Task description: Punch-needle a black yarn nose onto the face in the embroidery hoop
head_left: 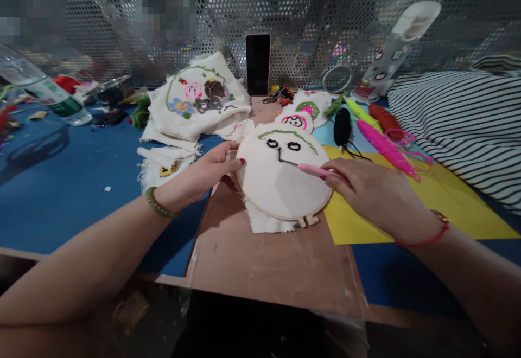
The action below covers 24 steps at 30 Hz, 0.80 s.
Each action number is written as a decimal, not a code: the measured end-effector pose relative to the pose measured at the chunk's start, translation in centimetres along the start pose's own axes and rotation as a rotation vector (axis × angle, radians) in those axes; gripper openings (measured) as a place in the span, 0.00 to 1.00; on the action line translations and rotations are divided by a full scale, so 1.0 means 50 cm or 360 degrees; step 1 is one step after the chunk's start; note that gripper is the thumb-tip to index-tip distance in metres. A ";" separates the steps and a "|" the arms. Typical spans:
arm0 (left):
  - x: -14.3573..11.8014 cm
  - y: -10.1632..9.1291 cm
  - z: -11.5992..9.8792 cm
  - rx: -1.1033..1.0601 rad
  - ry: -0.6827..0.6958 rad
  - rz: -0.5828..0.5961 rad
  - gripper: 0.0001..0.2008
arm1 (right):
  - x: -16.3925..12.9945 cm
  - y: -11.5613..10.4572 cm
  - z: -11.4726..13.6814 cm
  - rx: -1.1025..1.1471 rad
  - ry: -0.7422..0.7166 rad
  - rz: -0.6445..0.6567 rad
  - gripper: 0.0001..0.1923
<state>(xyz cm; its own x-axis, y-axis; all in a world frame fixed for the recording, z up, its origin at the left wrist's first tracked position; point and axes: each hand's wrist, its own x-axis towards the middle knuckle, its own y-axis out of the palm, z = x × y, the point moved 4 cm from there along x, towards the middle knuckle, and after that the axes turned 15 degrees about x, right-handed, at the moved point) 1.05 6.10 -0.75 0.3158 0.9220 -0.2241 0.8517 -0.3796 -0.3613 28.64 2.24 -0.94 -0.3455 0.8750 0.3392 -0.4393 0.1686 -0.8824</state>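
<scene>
White fabric (280,190) is stretched in a round embroidery hoop (266,215), its clamp at the lower right. Black yarn stitches form two ovals and a short bent line, under a green stitched arc. Gripping the hoop's left edge is my left hand (207,171), thumb on top and fingers partly hidden beneath. My right hand (362,187) is closed around a punch needle (311,169) with a pink handle; its thin metal shaft points left and its tip meets the cloth at the black line. A black yarn skein (342,128) lies just beyond my right hand.
Embroidered white cloths (199,97) lie behind the hoop, near an upright phone (258,65). Pink yarn (386,149) and yellow paper (431,200) are at right, beside striped fabric (459,119). A water bottle (49,92) leans at left. Perforated metal stands behind.
</scene>
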 end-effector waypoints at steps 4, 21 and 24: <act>-0.010 0.001 -0.012 0.0012 0.0056 -0.0019 0.23 | -0.002 -0.001 -0.001 -0.0060 0.0033 0.0063 0.29; -0.026 -0.003 -0.030 -0.0230 0.0299 -0.0170 0.18 | 0.007 -0.014 -0.014 0.0707 0.0297 0.0168 0.18; -0.025 -0.004 -0.029 -0.0228 0.0294 -0.0176 0.19 | 0.007 -0.016 -0.012 0.0653 0.0217 0.0174 0.16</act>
<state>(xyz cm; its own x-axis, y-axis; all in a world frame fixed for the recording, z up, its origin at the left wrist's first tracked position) 1.10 5.12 0.91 0.2771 0.9607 -0.0166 0.9318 -0.2729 -0.2395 29.39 2.66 -0.30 -0.3078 0.9341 0.1810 -0.7085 -0.0980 -0.6989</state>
